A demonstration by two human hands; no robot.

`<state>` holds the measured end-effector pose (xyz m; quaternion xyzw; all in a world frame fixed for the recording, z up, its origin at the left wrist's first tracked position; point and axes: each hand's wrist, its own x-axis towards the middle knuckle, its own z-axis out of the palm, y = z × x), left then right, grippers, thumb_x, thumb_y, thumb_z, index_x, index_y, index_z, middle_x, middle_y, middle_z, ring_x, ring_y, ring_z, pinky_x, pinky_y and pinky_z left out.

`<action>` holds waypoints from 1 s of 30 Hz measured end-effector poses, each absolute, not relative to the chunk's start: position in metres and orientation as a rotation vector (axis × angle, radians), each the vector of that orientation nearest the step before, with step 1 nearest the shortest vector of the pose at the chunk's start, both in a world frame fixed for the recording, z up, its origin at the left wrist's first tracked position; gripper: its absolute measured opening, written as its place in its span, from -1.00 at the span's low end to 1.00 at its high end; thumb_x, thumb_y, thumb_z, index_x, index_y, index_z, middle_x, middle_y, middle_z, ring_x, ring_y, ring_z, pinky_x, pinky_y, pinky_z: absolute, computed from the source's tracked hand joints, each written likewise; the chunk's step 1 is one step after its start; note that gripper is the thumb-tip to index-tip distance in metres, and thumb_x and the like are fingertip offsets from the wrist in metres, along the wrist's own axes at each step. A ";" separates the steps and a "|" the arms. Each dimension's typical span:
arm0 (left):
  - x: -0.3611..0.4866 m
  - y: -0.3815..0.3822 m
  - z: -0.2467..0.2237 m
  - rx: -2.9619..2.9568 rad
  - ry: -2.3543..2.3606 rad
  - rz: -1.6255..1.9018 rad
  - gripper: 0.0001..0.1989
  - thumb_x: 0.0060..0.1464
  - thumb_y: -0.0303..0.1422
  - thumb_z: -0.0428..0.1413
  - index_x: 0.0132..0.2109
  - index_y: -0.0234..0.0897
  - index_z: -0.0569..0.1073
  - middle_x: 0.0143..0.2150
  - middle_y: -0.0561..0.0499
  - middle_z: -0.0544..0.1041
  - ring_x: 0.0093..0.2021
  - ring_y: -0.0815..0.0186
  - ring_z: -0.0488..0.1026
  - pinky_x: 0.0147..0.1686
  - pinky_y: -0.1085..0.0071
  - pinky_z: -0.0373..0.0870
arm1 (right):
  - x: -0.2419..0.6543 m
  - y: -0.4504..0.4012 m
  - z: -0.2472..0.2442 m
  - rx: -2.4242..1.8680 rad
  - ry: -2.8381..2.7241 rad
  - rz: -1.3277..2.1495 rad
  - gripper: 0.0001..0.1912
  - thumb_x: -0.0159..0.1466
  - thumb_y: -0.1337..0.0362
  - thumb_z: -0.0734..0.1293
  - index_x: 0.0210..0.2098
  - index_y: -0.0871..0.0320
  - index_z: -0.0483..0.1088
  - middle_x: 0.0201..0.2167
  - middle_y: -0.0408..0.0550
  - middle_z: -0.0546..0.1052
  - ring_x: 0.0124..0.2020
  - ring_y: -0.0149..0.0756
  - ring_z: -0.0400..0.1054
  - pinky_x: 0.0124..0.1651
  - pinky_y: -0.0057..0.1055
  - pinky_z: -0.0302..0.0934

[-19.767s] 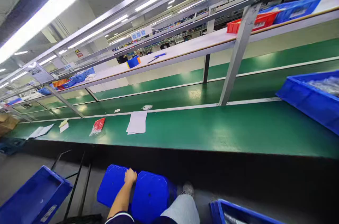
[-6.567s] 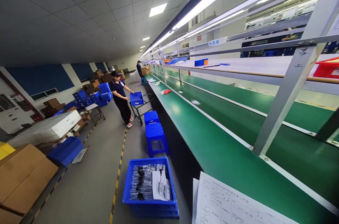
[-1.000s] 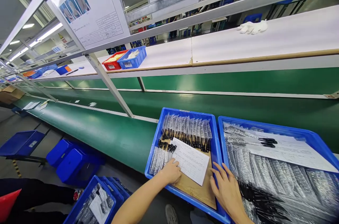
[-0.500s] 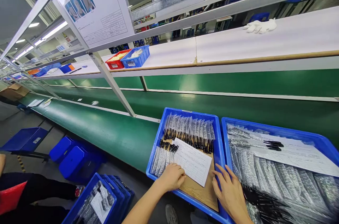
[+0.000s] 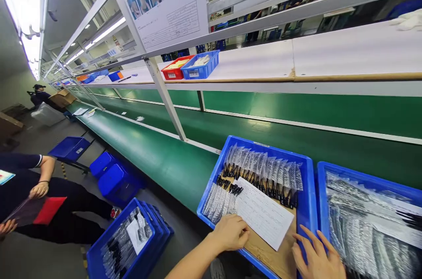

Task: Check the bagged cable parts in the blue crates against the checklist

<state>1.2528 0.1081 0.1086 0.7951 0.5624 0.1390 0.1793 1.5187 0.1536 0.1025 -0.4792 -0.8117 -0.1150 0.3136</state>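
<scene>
A blue tray [image 5: 313,191] lies in front of me, lined with brown cardboard and holding rows of clear-bagged items with black ends. A written paper sheet [image 5: 263,213] rests on the cardboard. My left hand [image 5: 231,231] is over the tray's near left part, beside the sheet's lower left edge, its fingers curled; whatever they may hold is hidden. My right hand [image 5: 318,255] lies at the tray's right wall with fingers spread, holding nothing. To the right stands a second blue tray [image 5: 321,182] with more bagged items and papers.
A green bench [image 5: 158,151] runs off to the left. Metal posts and a shelf [image 5: 253,63] with red and blue bins stand behind. Stacked blue crates [image 5: 148,222] are on the floor at lower left, near a person [image 5: 49,200] holding a red item.
The camera view has turned left, so the trays appear further right and more of the person shows at left. Both my hands keep about the same places at the tray.
</scene>
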 end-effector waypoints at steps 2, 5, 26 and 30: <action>1.253 0.107 0.107 2.235 1.605 0.413 -0.87 0.19 -0.26 0.04 -0.22 -0.22 0.41 -0.22 0.01 0.53 -0.16 0.27 0.42 -0.14 0.36 0.34 | 1.518 0.152 0.104 -1.262 -2.142 -0.324 -0.57 0.33 0.13 0.05 -0.26 0.21 0.47 -0.04 0.27 0.51 0.19 0.35 0.21 -0.05 0.18 0.31; 1.254 0.103 0.111 2.195 1.672 0.473 -0.87 0.20 -0.31 0.02 -0.16 -0.23 0.40 -0.13 -0.03 0.51 -0.09 0.23 0.40 -0.08 0.32 0.34 | 1.512 0.150 0.105 -1.271 -2.139 -0.408 -0.60 0.34 0.18 0.05 -0.18 0.27 0.44 0.04 0.33 0.46 0.22 0.33 0.20 0.16 0.28 0.16; 1.257 0.117 0.124 1.691 2.136 0.501 -0.83 0.19 -0.44 -0.04 -0.17 -0.26 0.44 -0.13 -0.07 0.52 0.01 0.11 0.39 0.02 0.19 0.30 | 1.431 0.161 0.020 -1.362 -2.415 -0.221 -0.52 0.35 0.23 0.15 0.20 0.08 0.42 0.24 0.22 0.37 0.24 0.25 0.21 0.20 0.33 0.07; 1.258 0.117 0.127 1.771 2.042 0.484 -0.82 0.20 -0.44 -0.07 -0.18 -0.25 0.43 -0.15 -0.07 0.51 -0.03 0.13 0.40 -0.02 0.22 0.32 | 1.427 0.161 0.022 -1.341 -2.411 -0.197 -0.51 0.31 0.30 0.16 0.19 0.09 0.42 0.22 0.22 0.39 0.21 0.26 0.25 0.14 0.34 0.14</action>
